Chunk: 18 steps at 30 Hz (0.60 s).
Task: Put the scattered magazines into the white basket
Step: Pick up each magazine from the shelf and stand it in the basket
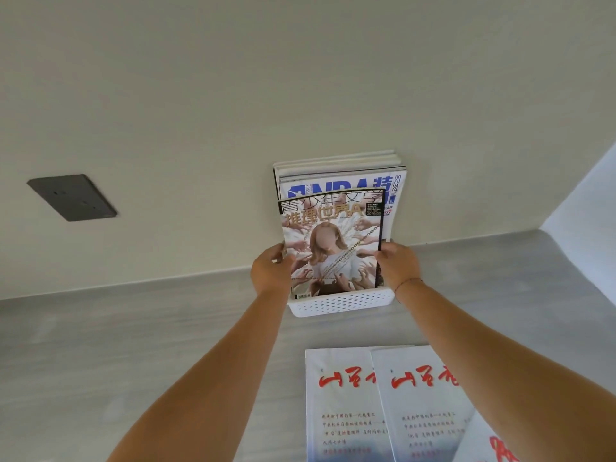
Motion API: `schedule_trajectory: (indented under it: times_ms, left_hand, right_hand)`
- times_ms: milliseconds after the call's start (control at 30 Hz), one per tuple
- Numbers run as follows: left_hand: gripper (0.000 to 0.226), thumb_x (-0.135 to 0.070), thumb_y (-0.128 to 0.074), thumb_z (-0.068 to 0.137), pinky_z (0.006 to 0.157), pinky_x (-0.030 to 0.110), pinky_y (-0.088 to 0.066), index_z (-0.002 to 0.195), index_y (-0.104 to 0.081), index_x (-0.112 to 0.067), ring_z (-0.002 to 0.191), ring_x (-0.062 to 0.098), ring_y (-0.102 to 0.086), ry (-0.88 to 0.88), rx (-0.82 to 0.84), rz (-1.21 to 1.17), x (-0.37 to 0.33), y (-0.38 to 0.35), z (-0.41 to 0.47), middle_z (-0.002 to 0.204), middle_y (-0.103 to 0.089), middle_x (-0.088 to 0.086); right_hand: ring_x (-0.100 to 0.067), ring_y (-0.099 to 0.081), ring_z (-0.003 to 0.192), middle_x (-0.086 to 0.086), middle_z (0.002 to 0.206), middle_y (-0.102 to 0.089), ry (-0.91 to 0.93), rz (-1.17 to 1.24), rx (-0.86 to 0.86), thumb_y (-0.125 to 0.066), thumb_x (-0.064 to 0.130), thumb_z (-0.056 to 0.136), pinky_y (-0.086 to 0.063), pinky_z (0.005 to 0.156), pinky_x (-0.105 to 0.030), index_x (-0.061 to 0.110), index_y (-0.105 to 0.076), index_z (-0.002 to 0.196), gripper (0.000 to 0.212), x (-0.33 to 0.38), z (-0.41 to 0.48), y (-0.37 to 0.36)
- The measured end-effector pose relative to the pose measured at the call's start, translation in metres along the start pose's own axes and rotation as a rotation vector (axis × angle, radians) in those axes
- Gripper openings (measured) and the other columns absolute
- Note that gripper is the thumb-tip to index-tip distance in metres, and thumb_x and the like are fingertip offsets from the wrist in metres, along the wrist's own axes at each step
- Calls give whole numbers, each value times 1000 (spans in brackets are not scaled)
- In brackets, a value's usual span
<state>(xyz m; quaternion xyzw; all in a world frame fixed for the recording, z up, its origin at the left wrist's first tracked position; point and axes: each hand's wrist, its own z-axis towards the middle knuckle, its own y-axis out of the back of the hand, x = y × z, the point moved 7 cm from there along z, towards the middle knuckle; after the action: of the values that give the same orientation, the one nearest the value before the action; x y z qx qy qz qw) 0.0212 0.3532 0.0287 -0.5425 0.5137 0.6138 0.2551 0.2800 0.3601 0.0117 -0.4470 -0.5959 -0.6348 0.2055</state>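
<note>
A white basket (340, 303) with a perforated front wall stands on the grey table (133, 345), pushed up against the pale wall (233, 78) at about one o'clock from the centre of the view. Inside it several magazines stand upright: at the back a stack of magazines (343, 168) leaning on the wall, the frontmost of these a blue-lettered sports magazine (393, 185). In front of them is a magazine with a long-haired figure on the cover (330, 241), its lower edge already inside the basket. The left hand (271, 270) grips this magazine's left edge and the right hand (396, 265) grips its right edge; the fingers of both hands are closed around the edges, thumbs on the cover. A thin bracelet (408, 283) circles the right wrist. At five o'clock, near the basket on the table, lie two white magazines with red brush lettering (336, 401), the right one (423, 405) overlapping the left. At the lower right corner another sheet with red marks (493, 445) lies partly over them, cut off by the frame. At nine o'clock a dark wall socket (71, 197) sits on the wall.
</note>
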Motion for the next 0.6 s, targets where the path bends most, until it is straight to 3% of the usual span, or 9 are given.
schedule_trajectory:
  times_ms: [67, 133, 200, 300, 367, 433, 467, 567, 600]
  left_hand:
    - [30, -8, -56, 85, 48, 4, -35, 80, -73, -33, 59, 8, -48, -57, 0, 39, -6, -5, 0, 70, -64, -13]
    - [30, -9, -55, 85, 45, 8, -34, 80, -74, -32, 53, 7, -45, -71, -26, 93, -8, -7, 1, 67, -64, -12]
    - [28, -11, -55, 86, 44, 9, -32, 83, -74, -31, 50, 7, -43, -73, -49, 130, -7, -6, 3, 62, -62, -10]
    - [23, -16, -56, 86, 40, 6, -33, 89, -76, -27, 49, 5, -46, -49, -44, 144, -6, -7, 7, 58, -61, -10]
    - [20, -19, -58, 86, 47, 3, -34, 93, -76, -18, 60, 9, -58, 13, -37, 112, -1, -5, 9, 76, -73, 1]
    - [20, -24, -60, 85, 56, 15, -40, 90, -75, -12, 73, 21, -64, 48, -9, 107, 4, -4, 9, 90, -74, 11]
    - [20, -26, -60, 85, 54, 17, -39, 85, -74, -13, 73, 24, -63, 45, 1, 106, 5, -4, 8, 89, -74, 12]
    - [17, -31, -63, 84, 56, 18, -38, 90, -73, -18, 76, 15, -59, 48, 10, 67, 7, 0, 1, 85, -71, -1]
    - [14, -31, -64, 84, 58, 17, -38, 86, -70, -20, 79, 14, -58, 41, 11, 57, 7, 1, -3, 81, -68, -7]
  right_hand:
    - [-16, -42, 55, -4, 75, -60, -31, -66, 12, -41, 8, 90, -29, 47, -22, 2, -66, 80, 28, -2, 4, -1]
    - [-16, -43, 57, -3, 80, -62, -53, -56, 25, -38, 7, 90, -29, 47, -22, 6, -64, 78, 28, 0, 8, -3]
    - [-14, -45, 60, -9, 97, -65, -74, -39, 36, -38, 7, 89, -35, 51, -23, 6, -66, 100, 30, 2, 9, -6]
    - [-24, -57, 87, -14, 121, -59, -91, -93, 98, -42, 7, 90, -46, 74, -31, 5, -58, 117, 32, 1, 6, -13]
    - [-23, -52, 86, -15, 123, -58, -111, -161, 164, -44, 8, 90, -43, 75, -30, 4, -58, 119, 33, -4, 3, -20]
    - [-24, -52, 86, -14, 124, -58, -130, -145, 167, -44, 7, 89, -45, 75, -31, 2, -58, 118, 33, -7, 1, -22]
    - [-25, -54, 87, -14, 122, -59, -129, -116, 154, -45, 7, 89, -46, 73, -31, 2, -58, 117, 31, -7, 1, -21]
    - [-25, -54, 85, -7, 100, -59, -102, -35, 98, -49, 10, 87, -43, 62, -26, 10, -56, 98, 13, -4, -7, -15]
    - [-23, -53, 86, -4, 100, -58, -85, 3, 82, -51, 11, 87, -42, 63, -25, 12, -55, 100, 14, -3, -12, -11]
